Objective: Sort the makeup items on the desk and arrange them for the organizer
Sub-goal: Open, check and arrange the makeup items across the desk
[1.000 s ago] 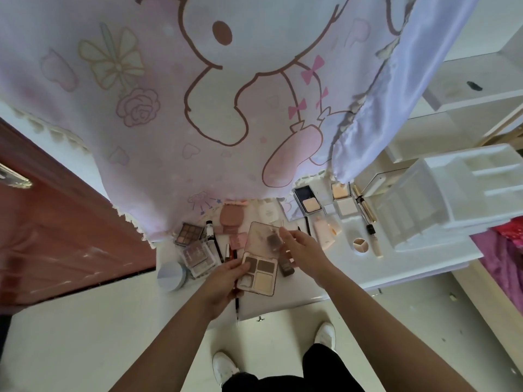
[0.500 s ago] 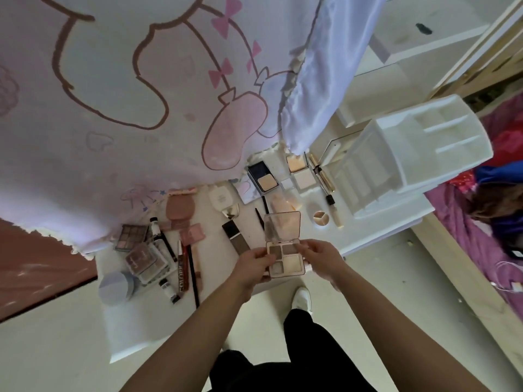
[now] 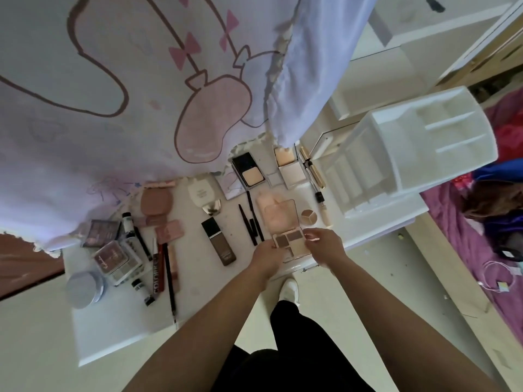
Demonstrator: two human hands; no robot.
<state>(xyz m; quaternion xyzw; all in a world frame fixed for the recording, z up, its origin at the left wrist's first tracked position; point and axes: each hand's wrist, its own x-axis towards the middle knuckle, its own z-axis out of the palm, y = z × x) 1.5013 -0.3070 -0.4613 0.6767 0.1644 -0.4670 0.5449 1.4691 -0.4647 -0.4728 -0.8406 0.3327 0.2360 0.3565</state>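
Over the white tabletop (image 3: 113,329), the left grip (image 3: 267,254) and right grip (image 3: 325,246) are pinching the open eyeshadow palette (image 3: 285,230), bringing it closer to the white organizer (image 3: 410,154) than before, so sorting is moving along.

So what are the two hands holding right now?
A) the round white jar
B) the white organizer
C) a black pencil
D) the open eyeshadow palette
D: the left hand and the right hand each grip one side of the eyeshadow palette, and its lid is flipped up.
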